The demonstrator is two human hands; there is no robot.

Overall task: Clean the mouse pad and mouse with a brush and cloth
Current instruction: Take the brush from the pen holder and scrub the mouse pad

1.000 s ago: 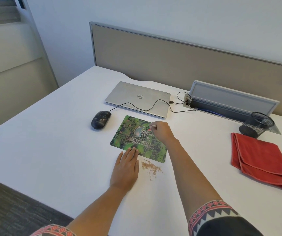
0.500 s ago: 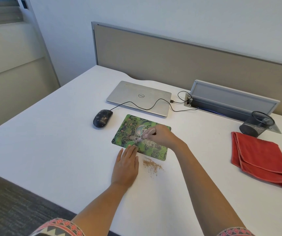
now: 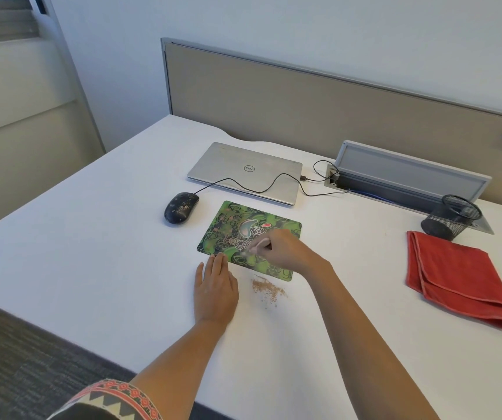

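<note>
A green patterned mouse pad [image 3: 231, 225] lies on the white desk [image 3: 92, 237]. My right hand [image 3: 286, 250] grips a small pale brush [image 3: 254, 247] whose tip touches the pad's near half. My left hand [image 3: 215, 287] lies flat on the desk, its fingertips pressing the pad's near left edge. A heap of brown dust [image 3: 268, 289] sits on the desk just in front of the pad. The black wired mouse [image 3: 180, 207], speckled with dust, rests left of the pad. A folded red cloth [image 3: 456, 277] lies far right.
A shut silver laptop [image 3: 245, 171] sits behind the pad, with the mouse cable [image 3: 274, 180] running over it to a grey cable box [image 3: 410, 177]. A black mesh pen cup [image 3: 450, 216] stands behind the cloth. A beige partition [image 3: 304, 110] closes the desk's far side.
My right hand has drawn the brush from the middle of the pad toward its near edge. My left hand has stayed flat at the pad's near left edge.
</note>
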